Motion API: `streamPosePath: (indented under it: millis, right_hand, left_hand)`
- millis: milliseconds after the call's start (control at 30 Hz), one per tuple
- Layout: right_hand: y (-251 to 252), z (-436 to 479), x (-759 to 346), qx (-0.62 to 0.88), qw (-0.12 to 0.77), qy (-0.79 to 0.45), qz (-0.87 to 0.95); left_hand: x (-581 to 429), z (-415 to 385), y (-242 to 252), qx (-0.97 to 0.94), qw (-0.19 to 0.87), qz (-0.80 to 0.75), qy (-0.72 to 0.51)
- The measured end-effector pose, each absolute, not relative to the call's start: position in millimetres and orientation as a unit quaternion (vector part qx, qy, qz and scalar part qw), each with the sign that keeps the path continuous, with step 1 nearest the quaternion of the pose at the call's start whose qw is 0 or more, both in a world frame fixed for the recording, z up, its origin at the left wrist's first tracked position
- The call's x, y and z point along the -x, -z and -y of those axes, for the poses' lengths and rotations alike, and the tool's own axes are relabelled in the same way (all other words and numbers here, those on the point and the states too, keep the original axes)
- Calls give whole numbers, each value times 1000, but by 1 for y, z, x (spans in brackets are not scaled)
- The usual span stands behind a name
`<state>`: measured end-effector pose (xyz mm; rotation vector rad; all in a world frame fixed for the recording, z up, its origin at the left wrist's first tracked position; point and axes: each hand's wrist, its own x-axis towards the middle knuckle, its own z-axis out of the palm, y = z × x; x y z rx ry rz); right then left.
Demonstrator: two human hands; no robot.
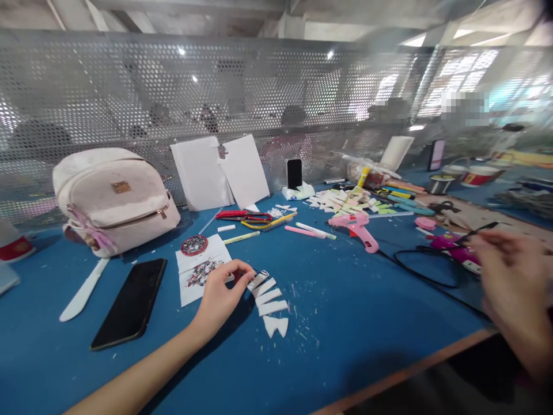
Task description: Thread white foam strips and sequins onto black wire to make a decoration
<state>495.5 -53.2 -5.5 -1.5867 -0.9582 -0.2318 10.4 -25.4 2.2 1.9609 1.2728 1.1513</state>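
Note:
My left hand [227, 288] pinches a small dark thing, too tiny to make out, at the upper end of a curved row of white strips [268, 296]. A white bow-shaped piece [275, 326] lies at the row's lower end. Beside the hand, a white paper [185, 288] holds scattered sequins [199, 272] and a round red-rimmed container [194, 245]. At the right edge, my right hand [510, 282] is blurred, its fingers curled near a black cable [440, 282] and a magenta tool [458, 251]; what it holds, if anything, is hidden.
A pink glue gun [358, 228] lies mid-right, near pens [309, 230] and a heap of pale pieces [345, 200]. On the left are a black phone [129, 305], a white knife-shaped tool [84, 291] and a pale backpack [116, 196]. Red-handled scissors [244, 216] lie behind.

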Motion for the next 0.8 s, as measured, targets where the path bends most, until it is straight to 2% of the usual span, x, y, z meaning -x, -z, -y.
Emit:
streamPosePath:
  millis: [67, 133, 233, 367, 467, 667, 800]
  right_hand:
    - [-10, 38, -470, 664, 538, -25, 519]
    - [-22, 21, -449, 690, 421, -106, 579]
    - [-31, -4, -427, 687, 330, -183, 621]
    - [-30, -22, -411, 682, 260, -196, 655]
    - [-31, -24, -404, 680, 255, -212, 654]
    - [-45, -13, -396, 686, 306, -203, 628]
    - [-53, 3, -377, 636, 301, -257, 663]
  left_hand:
    - [-10, 26, -3, -727, 260, -472, -426]
    - [-10, 27, -4, -729, 257, -472, -425]
    - [-9, 27, -5, -726, 259, -473, -426]
    - [-8, 24, -4, -720, 264, -474, -432]
    - [-7, 23, -2, -718, 270, -475, -431]
    - [-6, 21, -1, -716, 282, -482, -419]
    - [-7, 20, 0, -721, 275, -484, -413]
